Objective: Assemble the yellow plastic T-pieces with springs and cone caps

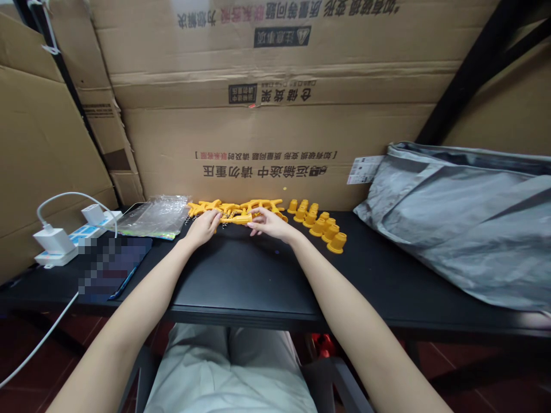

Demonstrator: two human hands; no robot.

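Note:
My left hand [204, 228] is closed on the left part of a yellow plastic piece [237, 219] with a narrow stem and a wider ribbed end. At that wider right end, my right hand [272, 223] has its thumb and fingers closed around the tip. The piece lies level between both hands, over the far part of the black table [241, 275]. Behind my hands is a heap of branched yellow plastic parts [262, 203], partly covered by my fingers. Small dark chains or springs show beside the heap; they are too small to make out.
Yellow flanged cups [318, 227] stand in rows to the right of my right hand. A clear plastic bag [150, 213], a power strip [58, 255] with white chargers and a dark, partly blurred flat item lie left. A grey bag [447, 223] stands right; cardboard [275, 132] backs the table.

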